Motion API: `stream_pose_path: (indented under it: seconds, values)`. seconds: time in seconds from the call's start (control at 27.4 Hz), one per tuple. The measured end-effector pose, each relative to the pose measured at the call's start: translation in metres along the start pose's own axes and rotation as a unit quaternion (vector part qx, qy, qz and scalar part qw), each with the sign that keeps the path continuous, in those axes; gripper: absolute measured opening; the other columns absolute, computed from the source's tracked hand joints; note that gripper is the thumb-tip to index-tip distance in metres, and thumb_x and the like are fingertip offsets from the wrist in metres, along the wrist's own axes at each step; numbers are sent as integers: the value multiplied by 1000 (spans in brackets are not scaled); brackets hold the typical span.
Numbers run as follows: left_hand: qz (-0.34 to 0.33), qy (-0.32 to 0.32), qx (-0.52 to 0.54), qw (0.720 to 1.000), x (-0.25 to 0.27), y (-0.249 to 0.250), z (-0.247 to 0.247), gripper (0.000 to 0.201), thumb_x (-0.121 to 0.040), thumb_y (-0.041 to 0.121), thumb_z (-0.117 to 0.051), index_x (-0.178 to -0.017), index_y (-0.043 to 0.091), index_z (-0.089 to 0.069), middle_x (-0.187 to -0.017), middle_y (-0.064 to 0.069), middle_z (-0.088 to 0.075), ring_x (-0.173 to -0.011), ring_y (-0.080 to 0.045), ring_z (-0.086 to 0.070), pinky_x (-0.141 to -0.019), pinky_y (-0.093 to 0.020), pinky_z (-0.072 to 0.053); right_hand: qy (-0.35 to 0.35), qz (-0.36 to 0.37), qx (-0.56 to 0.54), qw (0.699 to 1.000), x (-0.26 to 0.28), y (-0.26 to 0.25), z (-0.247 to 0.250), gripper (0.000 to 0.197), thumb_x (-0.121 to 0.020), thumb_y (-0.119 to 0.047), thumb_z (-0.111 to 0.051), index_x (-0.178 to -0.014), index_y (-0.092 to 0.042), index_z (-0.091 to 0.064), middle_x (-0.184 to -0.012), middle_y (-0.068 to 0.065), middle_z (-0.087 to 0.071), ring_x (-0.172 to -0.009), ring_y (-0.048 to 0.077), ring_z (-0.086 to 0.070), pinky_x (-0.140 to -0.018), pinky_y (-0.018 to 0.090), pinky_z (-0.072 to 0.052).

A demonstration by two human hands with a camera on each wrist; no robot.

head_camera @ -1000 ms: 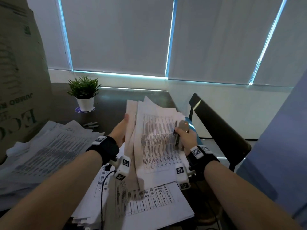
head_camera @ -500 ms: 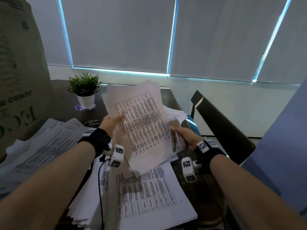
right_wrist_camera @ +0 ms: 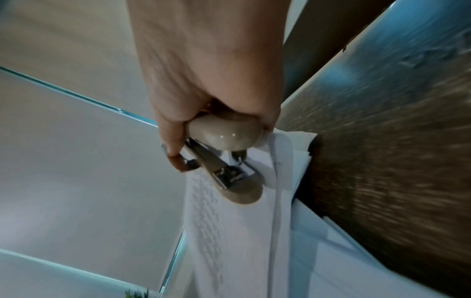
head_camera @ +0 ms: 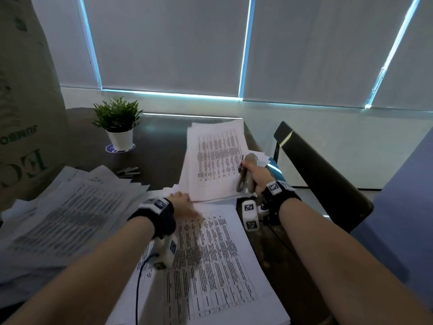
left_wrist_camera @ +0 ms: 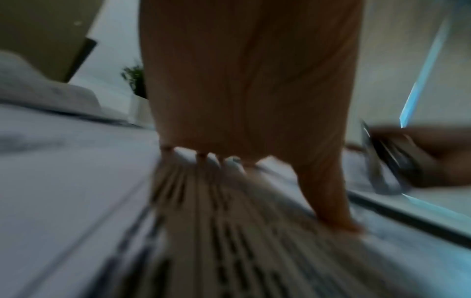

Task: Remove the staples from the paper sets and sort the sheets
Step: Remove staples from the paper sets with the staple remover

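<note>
A paper set printed with tables lies on a stack at the far middle of the dark table. My right hand grips a beige staple remover at that set's right edge. In the right wrist view the tool is held in the fist, its metal jaw over the printed sheet. My left hand rests on the near stack of printed sheets, just below the far set's lower edge. The left wrist view is blurred; the fingers reach straight down onto the sheet.
A loose pile of sheets covers the table's left side, beside a tall cardboard box. A small potted plant stands at the back. Strips of staples lie near it. A dark chair stands right of the table.
The paper set that both hands held up now lies on the far stack. My left hand has let go and dropped onto the near stack. My right hand keeps the staple remover.
</note>
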State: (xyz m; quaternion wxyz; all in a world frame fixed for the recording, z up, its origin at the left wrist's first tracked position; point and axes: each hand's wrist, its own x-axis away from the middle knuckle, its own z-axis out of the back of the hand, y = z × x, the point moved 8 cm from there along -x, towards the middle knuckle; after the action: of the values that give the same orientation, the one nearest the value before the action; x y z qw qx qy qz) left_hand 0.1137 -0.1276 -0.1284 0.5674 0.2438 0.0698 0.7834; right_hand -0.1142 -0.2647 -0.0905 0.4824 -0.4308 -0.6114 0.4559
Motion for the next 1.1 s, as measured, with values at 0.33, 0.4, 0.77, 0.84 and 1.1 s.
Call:
stream_pose_path:
  seconds: [0.33,0.4,0.77,0.84,1.1]
  values:
    - [13,-54,-142,988,2,-3,-29,133,-64,80,-60,-150,15,19,-157,-13,22,-144,-38,16,-117,-56,-4,92,-104,97,986,-75,25,22,73,-87,-62,-55,-44,-4,-61,-48,13,-60,-62,28,-58,-86,41,-50]
    - [13,-49,-129,990,2,-3,-29,136,-64,77,-62,-149,12,21,-156,-13,23,-143,-39,17,-117,-55,-3,62,-110,103,987,-85,34,25,65,-75,-67,-65,-63,-4,-70,-64,14,-69,-67,30,-63,-81,40,-53]
    - [25,-60,-135,989,-1,-3,-30,134,-67,76,-61,-148,8,21,-156,-12,26,-143,-37,20,-118,-53,-1,-5,-90,136,987,-128,65,21,107,-26,-58,-94,-116,-7,-66,-112,14,-72,-99,33,-70,-91,54,-55]
    - [28,-60,-137,988,-2,-4,-30,134,-66,78,-61,-148,9,20,-156,-12,25,-143,-37,20,-118,-53,-1,60,-60,97,992,-131,58,26,97,-33,-56,-91,-111,-4,-67,-108,15,-72,-95,32,-70,-91,52,-55]
    - [32,-58,-147,987,-3,-6,-30,133,-66,79,-59,-149,11,19,-156,-12,25,-143,-38,20,-118,-54,0,69,-80,91,990,-160,66,50,93,-25,-62,-84,-102,-12,-67,-101,12,-74,-93,35,-72,-90,54,-55]
